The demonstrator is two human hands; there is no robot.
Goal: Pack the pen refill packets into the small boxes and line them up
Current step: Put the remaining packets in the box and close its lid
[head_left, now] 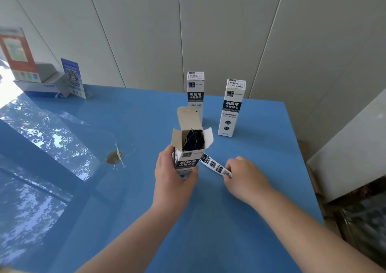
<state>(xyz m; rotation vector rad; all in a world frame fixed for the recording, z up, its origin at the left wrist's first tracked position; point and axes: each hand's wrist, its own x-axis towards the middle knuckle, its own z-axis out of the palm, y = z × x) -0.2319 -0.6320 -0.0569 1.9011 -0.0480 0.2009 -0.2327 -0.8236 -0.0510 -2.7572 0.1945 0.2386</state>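
My left hand (pixel 174 175) grips an upright white-and-black refill box (pixel 189 145) at mid-table; its top flaps stand open and black refills show inside. My right hand (pixel 243 175) pinches the near end of a thin printed refill packet (pixel 216 165) that lies on the blue table (pixel 229 220), its far end touching or passing behind the open box. Two closed boxes stand upright farther back: one (pixel 195 90) behind the open box, the other (pixel 230 107) to its right.
At the back left corner stand a blue-and-white open carton (pixel 45 86), a red-and-white card (pixel 17 55) and a blue QR-code card (pixel 73 78). A round brownish mark (pixel 114 156) sits left of the box. The table's right edge drops beside a white ledge (pixel 351 157).
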